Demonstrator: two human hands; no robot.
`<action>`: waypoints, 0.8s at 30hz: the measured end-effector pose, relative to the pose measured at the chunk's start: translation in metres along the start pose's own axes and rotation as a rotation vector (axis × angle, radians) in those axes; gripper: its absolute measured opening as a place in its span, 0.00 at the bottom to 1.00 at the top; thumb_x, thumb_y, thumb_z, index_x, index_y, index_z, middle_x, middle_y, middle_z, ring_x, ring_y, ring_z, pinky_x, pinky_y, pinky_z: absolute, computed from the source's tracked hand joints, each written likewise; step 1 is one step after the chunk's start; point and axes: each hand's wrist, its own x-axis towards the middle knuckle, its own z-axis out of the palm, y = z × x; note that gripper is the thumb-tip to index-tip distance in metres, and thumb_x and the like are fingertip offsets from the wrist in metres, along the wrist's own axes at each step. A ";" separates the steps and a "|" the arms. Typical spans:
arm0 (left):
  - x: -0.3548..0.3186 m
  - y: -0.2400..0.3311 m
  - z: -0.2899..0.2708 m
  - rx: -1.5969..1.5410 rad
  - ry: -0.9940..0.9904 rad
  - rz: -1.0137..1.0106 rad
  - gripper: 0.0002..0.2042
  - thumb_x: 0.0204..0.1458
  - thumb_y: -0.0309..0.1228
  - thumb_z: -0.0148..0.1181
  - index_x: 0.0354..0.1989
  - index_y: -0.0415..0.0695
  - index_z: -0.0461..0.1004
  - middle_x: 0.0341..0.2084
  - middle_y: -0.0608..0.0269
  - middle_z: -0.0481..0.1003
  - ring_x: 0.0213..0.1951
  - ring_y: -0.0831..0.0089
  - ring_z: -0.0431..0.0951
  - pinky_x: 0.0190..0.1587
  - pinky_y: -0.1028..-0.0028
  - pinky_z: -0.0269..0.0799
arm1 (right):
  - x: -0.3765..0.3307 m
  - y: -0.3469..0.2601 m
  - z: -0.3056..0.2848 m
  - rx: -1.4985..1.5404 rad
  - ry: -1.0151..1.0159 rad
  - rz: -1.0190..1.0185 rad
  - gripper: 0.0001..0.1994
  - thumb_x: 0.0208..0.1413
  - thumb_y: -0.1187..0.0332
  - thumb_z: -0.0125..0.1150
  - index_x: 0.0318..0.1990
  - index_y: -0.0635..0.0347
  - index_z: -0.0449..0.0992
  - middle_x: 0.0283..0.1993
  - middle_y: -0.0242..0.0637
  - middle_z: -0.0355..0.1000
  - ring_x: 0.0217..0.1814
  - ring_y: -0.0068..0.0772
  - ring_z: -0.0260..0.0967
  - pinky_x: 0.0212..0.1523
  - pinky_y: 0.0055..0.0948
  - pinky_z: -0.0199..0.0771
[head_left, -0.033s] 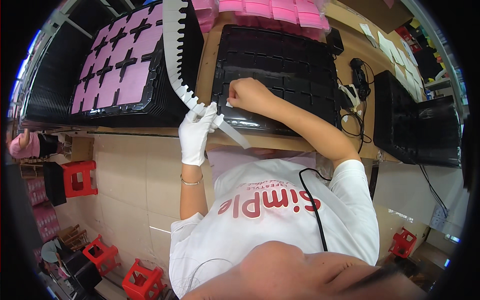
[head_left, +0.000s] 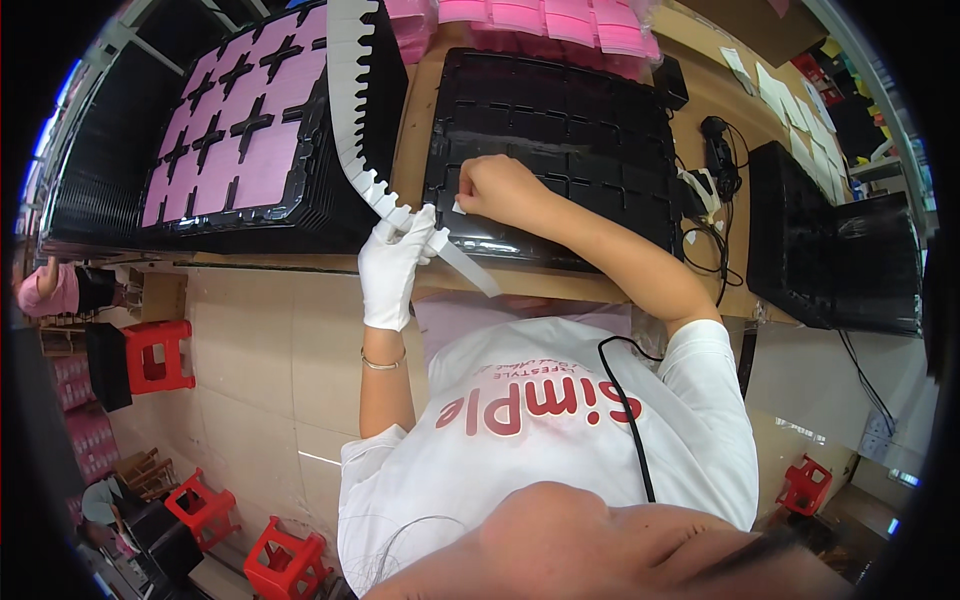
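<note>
My left hand [head_left: 390, 268], in a white glove, pinches a long white notched strip [head_left: 347, 110] near its lower end. The strip curves up and away along the side of a stack of black trays, and a short tail hangs past my fingers toward my body. To the right, my bare right hand [head_left: 503, 188] is closed over the near left corner of a black compartmented tray [head_left: 560, 125]. A small white piece [head_left: 458, 208] shows at its fingertips, just right of the gloved fingers. Whether that piece touches the tray I cannot tell.
At the left, the tall tray stack [head_left: 335, 205] has pink pieces [head_left: 255, 165] in its top tray. Pink packs [head_left: 560, 25] lie behind the middle tray. Cables [head_left: 722, 160], white papers [head_left: 785, 100] and a black bin [head_left: 830, 240] are on the right. Red stools [head_left: 160, 357] stand on the floor.
</note>
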 end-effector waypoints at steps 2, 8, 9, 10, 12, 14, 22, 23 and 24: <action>0.000 0.002 0.000 -0.037 -0.029 -0.026 0.16 0.54 0.32 0.66 0.46 0.35 0.75 0.27 0.68 0.76 0.23 0.86 0.72 0.25 0.84 0.65 | -0.001 0.002 0.003 -0.011 0.038 -0.001 0.07 0.44 0.67 0.63 0.27 0.61 0.78 0.31 0.43 0.76 0.36 0.45 0.75 0.37 0.38 0.74; 0.004 -0.005 0.000 0.028 0.009 0.005 0.15 0.53 0.32 0.66 0.45 0.35 0.75 0.27 0.69 0.75 0.23 0.86 0.71 0.25 0.84 0.65 | -0.010 -0.001 0.000 0.108 0.002 -0.132 0.06 0.43 0.69 0.64 0.25 0.61 0.76 0.27 0.39 0.74 0.30 0.36 0.73 0.33 0.32 0.72; 0.003 -0.003 0.000 0.031 0.019 0.004 0.14 0.53 0.32 0.66 0.44 0.35 0.76 0.26 0.69 0.75 0.23 0.87 0.71 0.25 0.84 0.65 | -0.016 -0.001 -0.002 0.216 -0.070 -0.181 0.06 0.42 0.69 0.65 0.25 0.61 0.76 0.26 0.37 0.73 0.29 0.32 0.72 0.32 0.30 0.71; 0.001 -0.001 0.000 0.027 0.027 0.009 0.13 0.53 0.31 0.66 0.43 0.36 0.76 0.26 0.70 0.75 0.22 0.87 0.71 0.25 0.84 0.65 | -0.022 -0.001 -0.003 0.323 -0.142 -0.231 0.06 0.42 0.70 0.65 0.25 0.61 0.76 0.25 0.35 0.72 0.28 0.28 0.71 0.30 0.28 0.70; -0.003 0.004 0.001 0.018 0.040 0.020 0.12 0.54 0.31 0.65 0.42 0.37 0.77 0.25 0.70 0.75 0.22 0.87 0.70 0.24 0.84 0.64 | -0.035 0.004 -0.010 0.745 -0.101 -0.049 0.04 0.46 0.71 0.63 0.29 0.59 0.74 0.32 0.34 0.73 0.26 0.19 0.65 0.27 0.21 0.64; -0.007 0.006 0.002 -0.059 0.024 0.037 0.10 0.54 0.31 0.65 0.41 0.38 0.78 0.25 0.71 0.75 0.22 0.88 0.69 0.24 0.85 0.63 | -0.045 0.011 -0.017 1.228 -0.056 0.138 0.04 0.54 0.73 0.55 0.37 0.58 0.72 0.41 0.41 0.74 0.27 0.18 0.64 0.24 0.18 0.58; -0.023 0.017 0.037 -0.148 -0.042 0.103 0.07 0.55 0.29 0.63 0.38 0.38 0.78 0.24 0.69 0.75 0.21 0.86 0.68 0.23 0.84 0.60 | -0.078 -0.026 -0.002 0.998 0.087 0.147 0.06 0.54 0.72 0.63 0.38 0.62 0.77 0.32 0.30 0.73 0.29 0.17 0.65 0.26 0.16 0.60; -0.024 0.020 0.042 -0.146 -0.054 0.092 0.07 0.55 0.29 0.63 0.37 0.39 0.78 0.23 0.68 0.75 0.21 0.85 0.68 0.23 0.84 0.60 | -0.083 -0.027 -0.004 0.826 0.214 0.074 0.05 0.52 0.73 0.65 0.36 0.61 0.78 0.30 0.30 0.72 0.28 0.17 0.65 0.26 0.18 0.61; -0.023 0.022 0.046 -0.145 -0.067 0.081 0.07 0.55 0.29 0.63 0.36 0.39 0.78 0.23 0.68 0.75 0.21 0.85 0.68 0.23 0.84 0.60 | -0.087 -0.028 -0.008 0.650 0.338 0.004 0.04 0.51 0.74 0.66 0.34 0.61 0.78 0.28 0.29 0.71 0.27 0.17 0.66 0.25 0.19 0.62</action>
